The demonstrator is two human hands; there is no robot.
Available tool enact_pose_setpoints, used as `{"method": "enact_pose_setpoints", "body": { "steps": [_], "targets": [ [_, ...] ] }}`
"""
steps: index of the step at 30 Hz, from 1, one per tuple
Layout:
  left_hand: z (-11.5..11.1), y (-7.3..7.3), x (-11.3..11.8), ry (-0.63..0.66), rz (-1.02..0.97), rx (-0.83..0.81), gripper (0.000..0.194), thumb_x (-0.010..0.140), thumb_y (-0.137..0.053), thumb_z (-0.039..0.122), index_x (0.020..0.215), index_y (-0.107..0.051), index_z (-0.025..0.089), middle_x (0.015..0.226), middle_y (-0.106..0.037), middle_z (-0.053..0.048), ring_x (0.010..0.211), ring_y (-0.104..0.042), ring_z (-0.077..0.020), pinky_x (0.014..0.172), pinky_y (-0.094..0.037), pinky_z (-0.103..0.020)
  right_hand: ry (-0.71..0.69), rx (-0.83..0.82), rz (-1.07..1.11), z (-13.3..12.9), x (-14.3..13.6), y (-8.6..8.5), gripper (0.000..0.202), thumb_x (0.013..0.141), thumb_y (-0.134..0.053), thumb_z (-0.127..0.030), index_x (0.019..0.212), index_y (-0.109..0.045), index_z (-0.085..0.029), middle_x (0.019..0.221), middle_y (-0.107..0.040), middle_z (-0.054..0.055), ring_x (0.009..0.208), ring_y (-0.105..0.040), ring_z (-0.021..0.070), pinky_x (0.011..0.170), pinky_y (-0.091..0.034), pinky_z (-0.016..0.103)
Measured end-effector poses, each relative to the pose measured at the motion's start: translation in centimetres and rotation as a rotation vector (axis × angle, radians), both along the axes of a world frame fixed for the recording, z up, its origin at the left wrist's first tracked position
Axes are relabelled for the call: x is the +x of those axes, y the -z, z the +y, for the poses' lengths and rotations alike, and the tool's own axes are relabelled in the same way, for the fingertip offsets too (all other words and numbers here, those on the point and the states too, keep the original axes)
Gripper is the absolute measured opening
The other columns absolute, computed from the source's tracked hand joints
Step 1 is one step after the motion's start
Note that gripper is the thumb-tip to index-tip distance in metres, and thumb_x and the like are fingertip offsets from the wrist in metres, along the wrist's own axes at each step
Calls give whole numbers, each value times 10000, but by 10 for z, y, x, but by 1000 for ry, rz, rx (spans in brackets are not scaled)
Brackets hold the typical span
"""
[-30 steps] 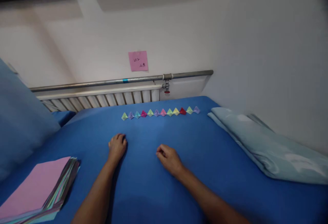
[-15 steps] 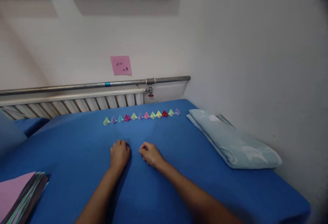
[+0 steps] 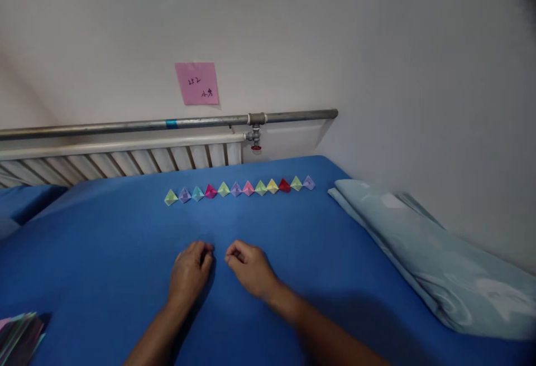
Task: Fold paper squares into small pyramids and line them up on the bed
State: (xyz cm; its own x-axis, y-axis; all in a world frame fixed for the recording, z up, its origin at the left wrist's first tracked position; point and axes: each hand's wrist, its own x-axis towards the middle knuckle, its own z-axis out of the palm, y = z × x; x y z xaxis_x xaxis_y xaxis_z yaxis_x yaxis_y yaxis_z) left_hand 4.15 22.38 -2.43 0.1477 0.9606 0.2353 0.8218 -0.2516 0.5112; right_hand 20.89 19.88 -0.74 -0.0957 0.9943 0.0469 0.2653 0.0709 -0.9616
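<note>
My left hand and my right hand rest side by side on the blue sheet, knuckles up, fingers curled under, nothing visible in them. Their fingertips almost touch. Beyond them, near the far edge of the bed, lies a row of several small folded paper shapes in green, purple, teal, pink, yellow and red.
A stack of coloured paper sheets pokes in at the lower left. A folded light-blue blanket lies along the right wall. Behind the bed run a radiator and a metal pipe, with a pink note on the wall.
My right hand has moved left until it sits next to my left hand. The view has turned right, so the paper stack has slid almost out of sight.
</note>
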Motion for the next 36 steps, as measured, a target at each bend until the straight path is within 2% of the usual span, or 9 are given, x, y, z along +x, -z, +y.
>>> {"method": "enact_pose_setpoints", "body": {
  "steps": [8, 16, 36],
  "targets": [
    [-5, -3, 4, 64, -2, -54, 170, 823, -471, 230, 863, -635, 250, 860, -714, -22, 849, -646, -205, 791, -423, -356, -26, -43, -15, 0, 0, 0, 90, 768, -528, -179, 682, -536, -207, 560, -426, -65, 540, -390, 82, 483, -312, 180],
    [-9, -8, 8, 50, 47, -83, 151, 819, -481, 229, 870, -622, 242, 736, -687, -15, 730, -631, -202, 759, -416, -345, -44, 6, -64, 1, 1, 1, 94, 764, -523, -177, 674, -538, -201, 555, -420, -68, 532, -383, 80, 492, -306, 186],
    [-11, -11, 10, 75, 56, -74, 144, 813, -474, 188, 841, -604, 244, 814, -703, -20, 796, -639, -200, 756, -411, -332, -57, 20, -92, 0, 1, 0, 99, 774, -518, -189, 678, -540, -202, 554, -405, -70, 523, -371, 85, 510, -307, 200]
  ]
}}
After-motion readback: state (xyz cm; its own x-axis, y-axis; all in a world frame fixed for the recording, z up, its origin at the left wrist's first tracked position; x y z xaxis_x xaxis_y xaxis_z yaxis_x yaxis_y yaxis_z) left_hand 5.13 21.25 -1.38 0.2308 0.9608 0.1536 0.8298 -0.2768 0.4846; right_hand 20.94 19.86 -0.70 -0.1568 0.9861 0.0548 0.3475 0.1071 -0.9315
